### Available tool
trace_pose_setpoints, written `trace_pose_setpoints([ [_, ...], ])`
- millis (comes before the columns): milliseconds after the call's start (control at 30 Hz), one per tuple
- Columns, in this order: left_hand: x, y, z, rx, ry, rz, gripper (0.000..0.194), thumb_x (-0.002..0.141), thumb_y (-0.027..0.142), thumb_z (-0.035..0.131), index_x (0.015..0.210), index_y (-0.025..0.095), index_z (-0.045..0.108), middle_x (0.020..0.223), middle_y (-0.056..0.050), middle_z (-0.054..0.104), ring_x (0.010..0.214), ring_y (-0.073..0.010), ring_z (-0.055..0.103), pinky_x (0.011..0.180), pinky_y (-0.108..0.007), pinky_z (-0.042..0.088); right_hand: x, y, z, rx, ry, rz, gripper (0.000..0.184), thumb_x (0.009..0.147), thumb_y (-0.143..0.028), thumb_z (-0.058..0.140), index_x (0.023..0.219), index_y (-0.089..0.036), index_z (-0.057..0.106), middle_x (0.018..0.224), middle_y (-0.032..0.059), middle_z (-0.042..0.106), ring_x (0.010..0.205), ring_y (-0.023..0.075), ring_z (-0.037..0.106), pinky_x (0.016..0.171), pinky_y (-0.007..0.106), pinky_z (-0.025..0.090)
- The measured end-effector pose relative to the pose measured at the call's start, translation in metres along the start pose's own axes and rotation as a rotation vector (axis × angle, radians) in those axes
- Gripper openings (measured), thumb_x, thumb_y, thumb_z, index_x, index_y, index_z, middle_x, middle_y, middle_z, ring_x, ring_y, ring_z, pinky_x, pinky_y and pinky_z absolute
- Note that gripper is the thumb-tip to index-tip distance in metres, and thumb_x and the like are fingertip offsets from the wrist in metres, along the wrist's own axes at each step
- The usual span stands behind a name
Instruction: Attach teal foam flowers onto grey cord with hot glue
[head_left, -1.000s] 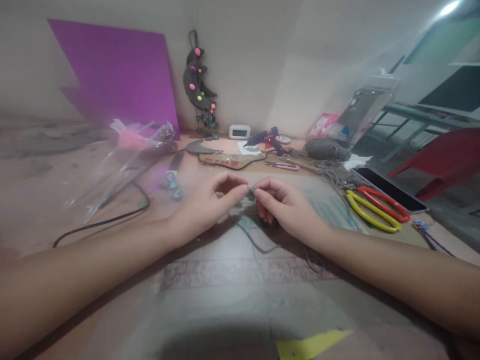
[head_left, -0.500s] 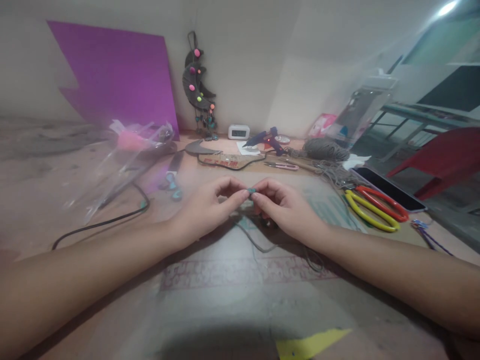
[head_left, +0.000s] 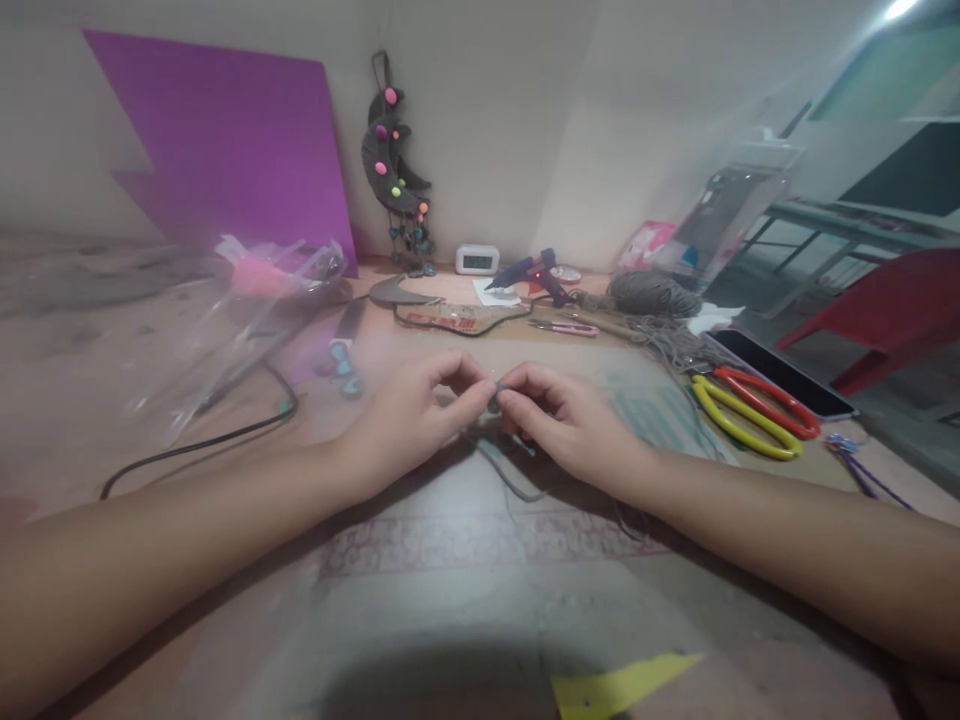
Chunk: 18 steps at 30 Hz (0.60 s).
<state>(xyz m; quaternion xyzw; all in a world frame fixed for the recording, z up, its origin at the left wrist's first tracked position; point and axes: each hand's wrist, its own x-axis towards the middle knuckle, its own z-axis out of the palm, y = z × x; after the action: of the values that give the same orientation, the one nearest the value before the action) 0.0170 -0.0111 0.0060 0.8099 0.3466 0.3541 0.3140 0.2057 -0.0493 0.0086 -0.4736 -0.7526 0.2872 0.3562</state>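
Observation:
My left hand and my right hand meet fingertip to fingertip over the middle of the table. Each is closed in a pinch of thumb and forefinger on thin grey yarn, whose slack loops down below the hands onto the table covering. A small dark bit at the fingertips is too small to make out. Under the right fingers a speck of teal, perhaps a bead, shows beside the yarn. The other right fingers are curled and partly hidden.
Ahead lie a grey crescent, a glue gun, thread snips and a yarn ball. Scissors and a phone are at right. Plastic bags and a black cable occupy the left.
The teal piece that showed between the fingertips is no longer there; a teal speck now shows lower, under the right fingers. Both hands stay in nearly the same place.

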Motion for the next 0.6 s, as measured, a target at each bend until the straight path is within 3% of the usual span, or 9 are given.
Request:
trace_pose_setpoints([
  [267,0.0003,-0.0061,0.0027,-0.095,0.018,-0.005,0.034,0.1,0.041,0.042,0.092,0.018,0.067,0.089,-0.002,0.07,0.086,-0.0162,0.064,0.077,-0.026,0.049,0.001,0.0066,-0.0007,0.099,0.071,0.03,0.017,0.095,-0.033,0.051,0.087,-0.019,0.057,0.066,-0.0045,0.057,0.056,0.0086,0.05,0.057,0.023,0.041],
  [433,-0.0004,-0.0004,0.0022,-0.047,0.016,-0.043,0.018,0.092,0.035,0.059,0.092,0.019,0.066,0.086,0.001,0.07,0.078,-0.0147,0.063,0.074,-0.025,0.049,0.0011,0.0034,-0.0001,0.104,0.082,0.03,0.018,0.095,-0.033,0.052,0.084,-0.019,0.057,0.065,-0.0046,0.056,0.056,0.0087,0.049,0.057,0.024,0.04],
  [600,0.0003,0.0005,0.0019,-0.015,0.037,-0.037,0.014,0.091,0.031,0.059,0.087,0.018,0.065,0.081,0.001,0.068,0.073,-0.0129,0.06,0.071,-0.024,0.048,0.0019,0.0051,0.0009,0.196,0.065,0.064,0.021,0.093,-0.039,0.055,0.096,-0.019,0.057,0.067,-0.0043,0.057,0.055,0.0092,0.05,0.055,0.025,0.04],
])
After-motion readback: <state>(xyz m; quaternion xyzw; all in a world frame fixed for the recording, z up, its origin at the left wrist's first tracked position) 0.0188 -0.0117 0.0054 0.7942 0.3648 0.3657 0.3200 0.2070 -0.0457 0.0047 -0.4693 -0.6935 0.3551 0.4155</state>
